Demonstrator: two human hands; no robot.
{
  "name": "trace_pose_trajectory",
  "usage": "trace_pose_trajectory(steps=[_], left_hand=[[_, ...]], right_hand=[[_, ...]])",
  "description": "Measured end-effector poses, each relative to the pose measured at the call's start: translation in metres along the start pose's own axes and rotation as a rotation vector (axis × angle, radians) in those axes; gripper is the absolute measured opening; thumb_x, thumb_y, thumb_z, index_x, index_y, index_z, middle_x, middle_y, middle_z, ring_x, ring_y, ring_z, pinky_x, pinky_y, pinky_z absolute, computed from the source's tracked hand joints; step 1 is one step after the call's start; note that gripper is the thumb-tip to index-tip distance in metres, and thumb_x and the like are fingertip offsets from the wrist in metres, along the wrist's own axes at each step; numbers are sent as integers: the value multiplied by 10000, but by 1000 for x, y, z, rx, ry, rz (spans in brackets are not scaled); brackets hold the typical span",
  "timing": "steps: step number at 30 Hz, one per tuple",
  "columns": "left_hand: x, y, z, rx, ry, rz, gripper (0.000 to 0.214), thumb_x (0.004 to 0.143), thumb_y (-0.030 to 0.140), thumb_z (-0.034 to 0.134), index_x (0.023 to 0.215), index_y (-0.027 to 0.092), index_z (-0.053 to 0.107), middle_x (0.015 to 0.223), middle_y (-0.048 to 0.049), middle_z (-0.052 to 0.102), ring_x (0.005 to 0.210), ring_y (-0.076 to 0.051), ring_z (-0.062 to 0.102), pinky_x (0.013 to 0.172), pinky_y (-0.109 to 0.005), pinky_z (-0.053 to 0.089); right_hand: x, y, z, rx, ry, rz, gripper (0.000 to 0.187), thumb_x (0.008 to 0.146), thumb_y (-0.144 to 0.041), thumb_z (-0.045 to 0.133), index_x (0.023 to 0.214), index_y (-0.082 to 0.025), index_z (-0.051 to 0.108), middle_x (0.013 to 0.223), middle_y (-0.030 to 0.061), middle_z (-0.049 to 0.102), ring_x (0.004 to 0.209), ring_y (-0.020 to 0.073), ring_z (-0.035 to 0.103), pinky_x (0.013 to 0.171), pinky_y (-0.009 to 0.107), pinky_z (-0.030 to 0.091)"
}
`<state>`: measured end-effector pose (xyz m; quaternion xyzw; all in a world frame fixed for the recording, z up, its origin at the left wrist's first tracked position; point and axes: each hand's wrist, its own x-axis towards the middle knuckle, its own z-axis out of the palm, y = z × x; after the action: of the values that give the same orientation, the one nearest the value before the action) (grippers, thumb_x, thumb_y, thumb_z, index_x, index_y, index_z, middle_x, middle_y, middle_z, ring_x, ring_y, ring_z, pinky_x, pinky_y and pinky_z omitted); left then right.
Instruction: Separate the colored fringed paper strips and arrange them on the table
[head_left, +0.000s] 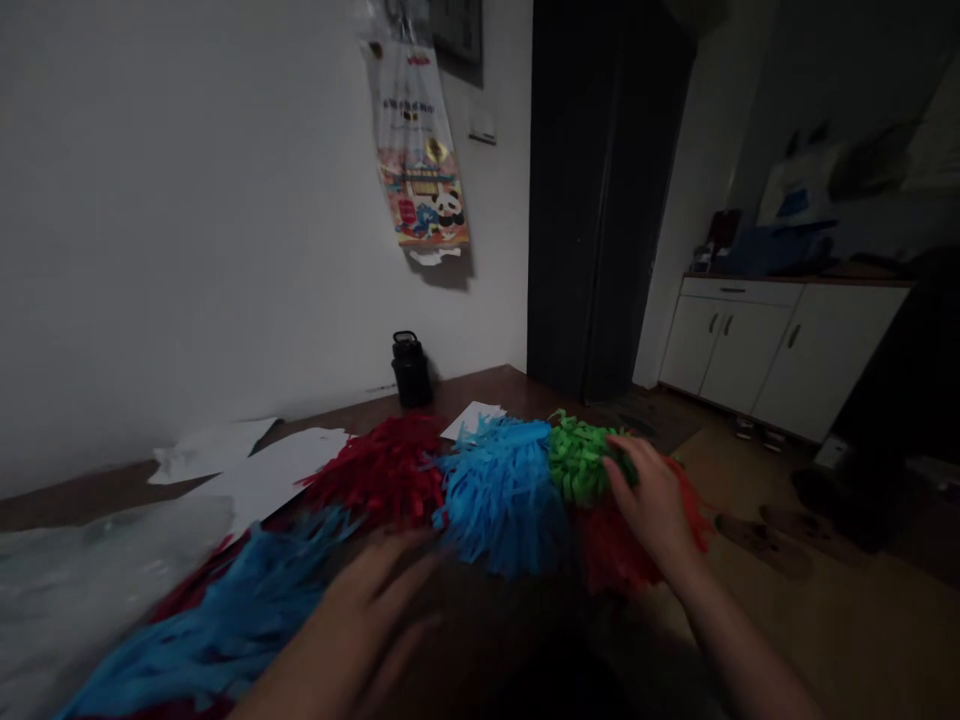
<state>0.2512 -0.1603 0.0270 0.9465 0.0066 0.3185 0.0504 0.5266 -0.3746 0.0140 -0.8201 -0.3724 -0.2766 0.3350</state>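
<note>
L hand (375, 590) nearest, motion-blurred, fingers stretched & loose, nothing seen in its grasp; it's just R of a long blue fringe bundle (225, 600), can't tell if touching. Dk red strips (199, 582) show under/behind that bundle. Clear plastic bag (97, 570) lies crumpled at far L, alongside.

R hand (649, 495) is at R edge of the green pom-pom (581, 460), thumb & fingers apart, curved twd it; can't tell if it's actually gripping any strips. Orange-red fringe (615, 550) spreads under & beside that hand, nr the table edge. Blue pom-pom (506, 500) sits mid-table, against green one on its R & red pom-pom (390, 465) on its L.

Behind, on brown table (480, 385): lg white sheet (277, 465) L of red pom-pom, sm. white paper (472, 418) behind blue one, black bottle (412, 372) w/ loop handle, upright nr wall (187, 200). Slippers (772, 540) on floor, R side, dim.

Farther: printed bag w/ panda (420, 150) hangs on wall, above bottle; tall dk door (607, 200) R of it; white cabinet (735, 330) far R, misc. items on top, too dark to ID.
</note>
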Motion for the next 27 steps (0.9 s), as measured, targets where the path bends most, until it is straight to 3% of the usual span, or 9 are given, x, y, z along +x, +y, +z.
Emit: trace_pose_trajectory(steps=[3,6,10,14,16,19,23,25,27], left_hand=[[75,15,46,-37,-142,16,456,853,213,611,1305,237,562,1374,-141,534,1244,-306,523,1018,-462,462],[135,20,96,-25,-130,-75,530,821,285,694,1321,189,548,1479,-206,391,1363,-389,355,1067,-560,359],[156,1,127,-40,-139,-165,366,883,122,545,1243,153,606,1303,-160,579,1163,-304,591,967,-429,478],[135,-45,110,-64,-103,-281,316,833,42,530,1109,121,661,1072,-77,714,1011,-220,674,943,-379,511],[120,-70,88,-51,-24,-384,380,808,59,511,1162,115,636,1135,-95,706,1060,-230,656,970,-352,495],[101,-98,48,-20,91,-535,391,868,182,442,1221,93,585,1036,-75,731,919,-228,698,826,-305,559],[89,-115,1,118,253,-646,440,927,257,354,1308,86,494,1109,-64,665,1010,-263,645,877,-387,526],[88,-121,-8,206,306,-638,452,924,214,336,1341,89,457,1231,-80,583,1154,-292,554,984,-446,447],[89,-126,-4,248,254,-582,447,894,168,371,1317,94,495,1256,-99,558,1191,-293,518,1030,-440,400]], right_hand=[[51,11,12,-107,-102,66,375,970,-335,434,1250,-114,550,1238,171,600,1179,280,532,1007,441,406],[88,20,33,-230,-275,181,421,970,-426,463,1196,-90,579,1177,186,615,1137,309,553,976,523,406],[107,31,56,-281,-578,201,321,933,-421,566,1108,-156,611,1115,70,635,995,212,622,886,446,498],[101,36,62,-263,-706,88,271,928,-382,585,1086,-163,620,1111,61,636,999,207,619,881,428,503],[95,36,62,-254,-720,42,260,928,-383,585,1054,-160,629,1080,55,646,985,204,624,877,424,502],[88,37,62,-229,-706,-11,250,932,-388,576,986,-154,643,1034,49,660,980,200,624,891,428,488],[86,36,59,-181,-652,-48,248,943,-384,553,957,-158,654,1033,48,665,1005,205,615,912,433,464],[92,35,57,-154,-615,-63,254,967,-374,511,1026,-167,647,1099,54,650,1054,209,598,934,439,452],[101,34,59,-139,-597,-77,260,979,-363,492,1101,-176,626,1167,63,625,1101,214,578,959,449,444]])
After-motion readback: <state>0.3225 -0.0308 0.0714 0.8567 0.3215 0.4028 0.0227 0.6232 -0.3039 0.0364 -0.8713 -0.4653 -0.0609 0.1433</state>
